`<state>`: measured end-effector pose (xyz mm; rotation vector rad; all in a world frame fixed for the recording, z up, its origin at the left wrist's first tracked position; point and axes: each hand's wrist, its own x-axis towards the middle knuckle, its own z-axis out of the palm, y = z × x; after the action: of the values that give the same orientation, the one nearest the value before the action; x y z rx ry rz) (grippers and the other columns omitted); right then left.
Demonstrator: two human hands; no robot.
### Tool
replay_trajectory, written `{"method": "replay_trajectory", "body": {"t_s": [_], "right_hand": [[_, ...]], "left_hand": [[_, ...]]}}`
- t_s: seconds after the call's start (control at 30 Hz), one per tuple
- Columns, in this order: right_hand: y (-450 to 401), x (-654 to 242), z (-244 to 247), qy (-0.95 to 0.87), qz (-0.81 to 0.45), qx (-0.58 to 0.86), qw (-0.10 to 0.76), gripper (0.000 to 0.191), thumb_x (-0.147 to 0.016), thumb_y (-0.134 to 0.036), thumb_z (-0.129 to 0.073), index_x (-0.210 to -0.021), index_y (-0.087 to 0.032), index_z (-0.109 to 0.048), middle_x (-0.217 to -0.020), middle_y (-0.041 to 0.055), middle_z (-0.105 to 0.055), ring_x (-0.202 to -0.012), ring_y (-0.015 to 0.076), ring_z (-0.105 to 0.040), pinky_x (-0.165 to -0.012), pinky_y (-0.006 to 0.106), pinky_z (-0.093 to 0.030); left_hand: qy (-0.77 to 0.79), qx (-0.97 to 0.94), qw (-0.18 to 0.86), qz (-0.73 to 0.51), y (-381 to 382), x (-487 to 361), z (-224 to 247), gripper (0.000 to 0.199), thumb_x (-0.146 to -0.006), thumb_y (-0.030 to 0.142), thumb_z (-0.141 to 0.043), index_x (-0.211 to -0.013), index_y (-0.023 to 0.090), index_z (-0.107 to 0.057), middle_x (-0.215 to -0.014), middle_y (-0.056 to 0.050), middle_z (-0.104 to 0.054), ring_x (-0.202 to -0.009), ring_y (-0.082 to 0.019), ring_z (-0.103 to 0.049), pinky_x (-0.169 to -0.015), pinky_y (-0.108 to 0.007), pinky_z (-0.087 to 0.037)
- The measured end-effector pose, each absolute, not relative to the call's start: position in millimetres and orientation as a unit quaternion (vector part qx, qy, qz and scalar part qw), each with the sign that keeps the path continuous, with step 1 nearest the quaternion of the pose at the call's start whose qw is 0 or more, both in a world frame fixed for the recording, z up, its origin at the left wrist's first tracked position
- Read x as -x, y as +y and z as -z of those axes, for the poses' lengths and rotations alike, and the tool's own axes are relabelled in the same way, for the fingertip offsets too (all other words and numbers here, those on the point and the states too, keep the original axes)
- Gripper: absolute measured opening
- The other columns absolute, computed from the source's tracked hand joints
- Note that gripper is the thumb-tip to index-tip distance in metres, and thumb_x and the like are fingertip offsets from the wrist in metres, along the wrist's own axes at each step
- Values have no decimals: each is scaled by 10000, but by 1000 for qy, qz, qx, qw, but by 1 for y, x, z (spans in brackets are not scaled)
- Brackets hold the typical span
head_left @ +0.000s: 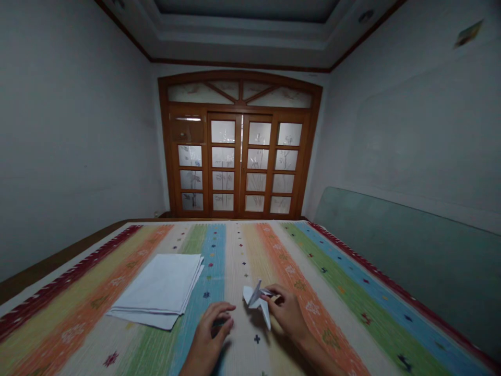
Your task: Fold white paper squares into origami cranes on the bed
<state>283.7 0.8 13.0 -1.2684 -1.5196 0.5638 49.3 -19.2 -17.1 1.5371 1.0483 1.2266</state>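
A white folded-paper figure, with pointed ends and wing-like flaps like an origami crane, is held just over the striped cloth. My right hand pinches one of its points between thumb and fingers, on the figure's right side. To the left of it, my left hand is apart from the paper, fingers curved and thumb spread away from them, with nothing in it. Farther left lies a stack of white paper sheets, its edges slightly uneven.
A striped, multicoloured cloth covers the surface in front of me. A pale green padded panel runs along the right side. Wooden doors with glass panes stand at the far end, between pale walls.
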Motion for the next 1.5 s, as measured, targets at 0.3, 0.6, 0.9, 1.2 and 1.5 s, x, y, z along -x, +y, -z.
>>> {"method": "replay_trajectory", "body": {"t_s": [0.3,0.6,0.9,1.2,1.5], "right_hand": [[14,-320,-13,-639,-103,576,499,435,-877,-570,-578,-892,-178,-766,-853,122,-777,-713,261,-710,-663,338,-535],[25,-341,-1,-617,-87,610,489,331,-870,-460,-571,-924,-179,-738,-856,99,-778,-703,254,-720,-660,334,-558],[30,-366,-4,-622,-17,651,436,291,-866,-336,-504,-957,-188,-736,-982,115,-768,-890,274,-708,-795,355,-537],[31,-385,-3,-644,51,671,364,256,-844,-164,-510,-949,-182,-743,-984,128,-746,-977,285,-654,-889,359,-473],[35,-389,8,-629,53,686,362,284,-901,-250,-496,-1041,-175,-732,-1045,128,-752,-991,279,-666,-866,342,-478]], "left_hand": [[409,-644,446,-468,-25,-51,10,481,-847,656,-625,-893,198,-765,-964,-90,-680,-880,-251,-656,-764,-325,-549],[421,-659,434,-448,-28,-52,-1,503,-850,666,-594,-862,193,-764,-885,-82,-712,-829,-254,-653,-737,-323,-517],[422,-671,429,-433,-27,-52,1,496,-866,649,-577,-863,184,-748,-868,-85,-727,-824,-255,-656,-749,-332,-496],[427,-677,428,-421,-29,-52,-1,478,-886,624,-558,-871,184,-744,-892,-94,-740,-880,-277,-663,-797,-350,-488],[429,-677,425,-420,-30,-52,-2,478,-884,629,-555,-850,190,-740,-873,-87,-742,-857,-270,-662,-793,-341,-483]]}}
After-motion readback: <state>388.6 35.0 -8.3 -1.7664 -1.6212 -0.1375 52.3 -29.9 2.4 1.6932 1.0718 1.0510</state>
